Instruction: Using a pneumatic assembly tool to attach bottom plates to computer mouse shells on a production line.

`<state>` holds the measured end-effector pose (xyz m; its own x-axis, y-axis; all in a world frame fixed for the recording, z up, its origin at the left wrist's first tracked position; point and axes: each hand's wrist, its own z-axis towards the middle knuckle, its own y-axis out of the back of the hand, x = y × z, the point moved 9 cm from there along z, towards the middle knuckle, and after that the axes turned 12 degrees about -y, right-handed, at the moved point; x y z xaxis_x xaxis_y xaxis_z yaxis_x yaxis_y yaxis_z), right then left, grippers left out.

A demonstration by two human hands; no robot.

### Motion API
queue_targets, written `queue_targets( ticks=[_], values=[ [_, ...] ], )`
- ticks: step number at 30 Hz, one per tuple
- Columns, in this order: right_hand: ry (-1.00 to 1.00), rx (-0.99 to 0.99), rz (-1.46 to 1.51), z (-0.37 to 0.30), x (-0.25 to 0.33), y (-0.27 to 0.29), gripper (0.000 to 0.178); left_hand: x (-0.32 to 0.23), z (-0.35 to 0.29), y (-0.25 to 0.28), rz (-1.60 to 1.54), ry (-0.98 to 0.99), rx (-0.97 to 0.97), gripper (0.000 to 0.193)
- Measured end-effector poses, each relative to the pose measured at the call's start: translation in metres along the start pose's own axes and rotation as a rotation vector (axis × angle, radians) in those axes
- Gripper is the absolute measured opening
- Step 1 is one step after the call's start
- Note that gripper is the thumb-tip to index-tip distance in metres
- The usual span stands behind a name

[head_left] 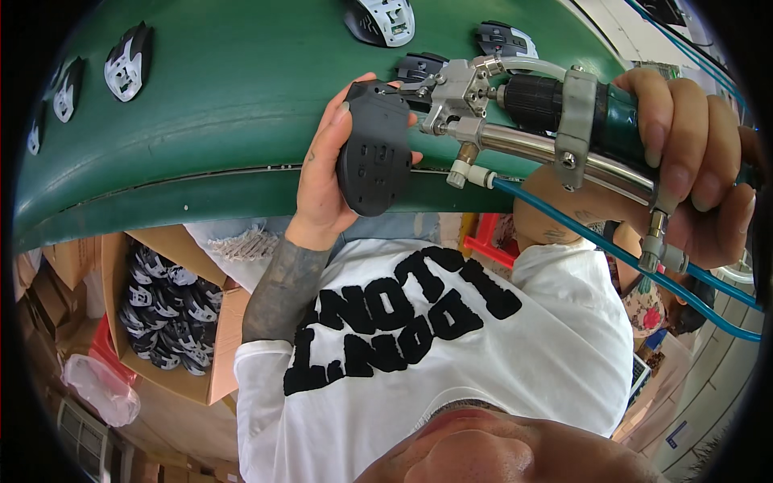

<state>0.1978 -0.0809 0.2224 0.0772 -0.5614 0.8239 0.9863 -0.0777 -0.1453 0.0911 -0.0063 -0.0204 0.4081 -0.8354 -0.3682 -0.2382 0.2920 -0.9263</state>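
Observation:
My left hand (322, 173) grips a black computer mouse base (374, 157), its underside turned toward me, above the green conveyor belt (233, 88). My right hand (692, 169) is wrapped around a metal and green pneumatic dispensing gun (555, 121). The gun's nozzle tip (407, 90) touches the top edge of the mouse base. A blue air hose (612, 253) runs from the gun down to the right.
Several mouse shells lie on the belt: white-and-black ones at the far left (127, 63) and top (385, 18), dark ones (505, 36) near the gun. A cardboard box (217, 354) of mouse parts stands below left. A red stool (487, 237) is under the belt.

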Motion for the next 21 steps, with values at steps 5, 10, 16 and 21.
queue_targets(
  ticks=[5,10,16,21],
  values=[
    [-0.037,-0.059,-0.039,-0.002,-0.002,0.0,0.016,0.0,-0.001,0.0,-0.017,0.006,0.009,0.054],
    [-0.077,-0.131,-0.085,-0.005,-0.001,0.004,0.015,0.0,-0.004,0.002,-0.052,0.045,0.016,0.053],
    [-0.118,-0.188,-0.122,-0.007,0.005,0.006,0.014,-0.014,0.003,0.009,-0.11,-0.127,-0.001,0.051],
    [-0.11,-0.154,0.109,-0.02,0.039,0.013,0.02,-0.031,0.005,0.013,-0.205,-0.331,-0.113,0.051]
  ],
)
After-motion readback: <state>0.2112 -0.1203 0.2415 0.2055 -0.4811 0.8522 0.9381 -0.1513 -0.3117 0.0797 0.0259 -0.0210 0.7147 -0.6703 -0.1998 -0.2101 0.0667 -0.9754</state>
